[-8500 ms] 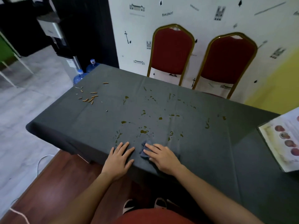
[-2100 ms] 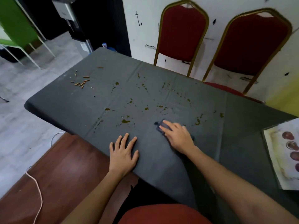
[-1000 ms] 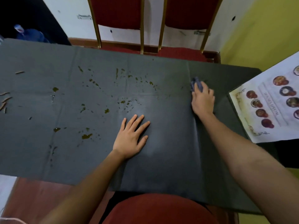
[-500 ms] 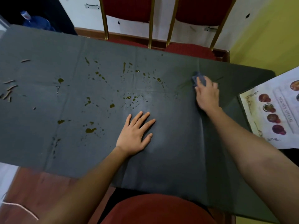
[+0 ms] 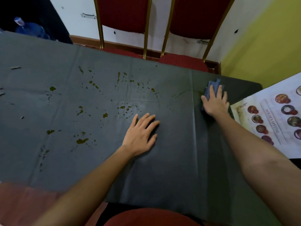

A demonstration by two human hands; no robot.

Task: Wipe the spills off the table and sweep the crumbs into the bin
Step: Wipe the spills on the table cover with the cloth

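A dark grey cloth covers the table (image 5: 162, 176). Yellow-brown spills (image 5: 82, 140) dot its left and middle parts, with small drops up to the far edge. A few crumbs (image 5: 15, 68) lie at the far left. My right hand (image 5: 215, 101) presses flat on a crumpled blue cloth (image 5: 212, 86) at the right of the table, near the far edge. My left hand (image 5: 140, 133) rests flat on the tablecloth in the middle, fingers spread, holding nothing. No bin is in view.
A printed menu sheet (image 5: 273, 116) lies at the table's right end, close to my right hand. Two red chairs with gold frames (image 5: 146, 30) stand behind the far edge. A blue water bottle (image 5: 31, 28) sits on the floor at the far left.
My right hand has slid the blue cloth a little further right, towards the menu sheet. My left hand has stayed flat in the same spot. The view shifted slightly.
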